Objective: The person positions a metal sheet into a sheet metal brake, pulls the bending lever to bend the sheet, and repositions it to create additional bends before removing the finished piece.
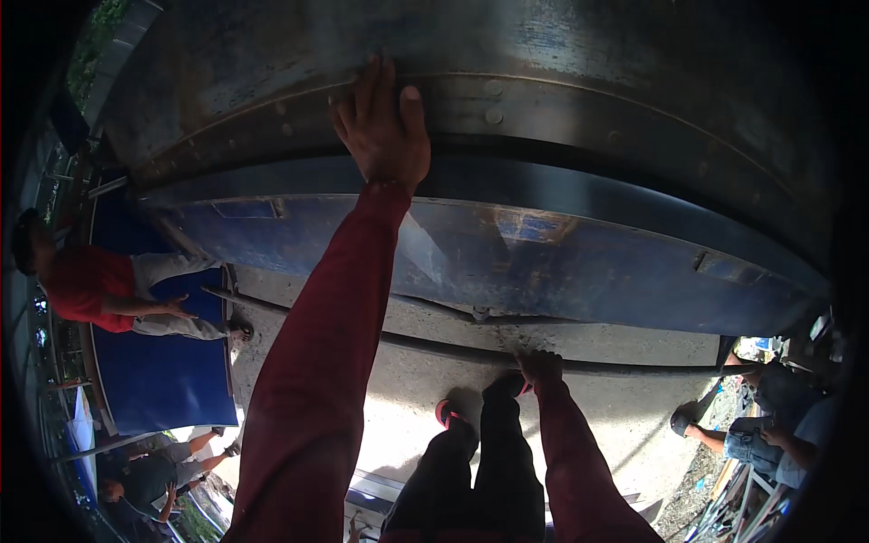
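My left hand reaches up and lies against a large dark metal panel. Its fingers are stretched out and hold nothing. Below that runs a dark metal ledge, with a scuffed blue metal face under it. Lower down, my right hand is closed around a long dark bar, which stretches across in front of my legs. The fingers on the bar are partly in shadow. Both arms wear dark red sleeves.
A person in a red top stands at the left by a blue panel. Another person is at the lower left, and one in shorts at the right. Loose metal strips lie lower right, beside the concrete floor.
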Demonstrator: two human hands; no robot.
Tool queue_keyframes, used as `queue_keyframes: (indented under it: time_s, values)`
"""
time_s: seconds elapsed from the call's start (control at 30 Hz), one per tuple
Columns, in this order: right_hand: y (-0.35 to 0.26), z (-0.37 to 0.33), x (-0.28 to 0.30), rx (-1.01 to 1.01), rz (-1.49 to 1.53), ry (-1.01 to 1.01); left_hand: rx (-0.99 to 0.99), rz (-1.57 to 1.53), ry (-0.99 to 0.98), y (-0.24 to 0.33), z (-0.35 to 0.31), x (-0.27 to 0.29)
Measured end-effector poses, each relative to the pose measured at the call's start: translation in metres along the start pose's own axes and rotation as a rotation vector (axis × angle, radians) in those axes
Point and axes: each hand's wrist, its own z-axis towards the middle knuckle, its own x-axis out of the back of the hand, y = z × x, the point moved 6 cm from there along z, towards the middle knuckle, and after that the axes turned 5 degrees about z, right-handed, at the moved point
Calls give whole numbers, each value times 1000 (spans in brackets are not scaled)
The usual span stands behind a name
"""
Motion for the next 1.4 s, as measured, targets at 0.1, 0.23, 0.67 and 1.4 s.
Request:
queue_keyframes:
  time_s: [0.1,0.23,0.67,1.4]
  values:
    - [-19,-52,7,127,-93,37,-83,-209,-145,-11,-101,74]
    - [-27,-111,19,-18,57,-144,-283,-92,-1348,-42,-361,163]
    - [-54,-295,82,-43,40,-423,-94,12,-1962,-97,-414,268]
    - [-56,-377,118,-28,110,-90,-214,118,-2049,-64,-338,334]
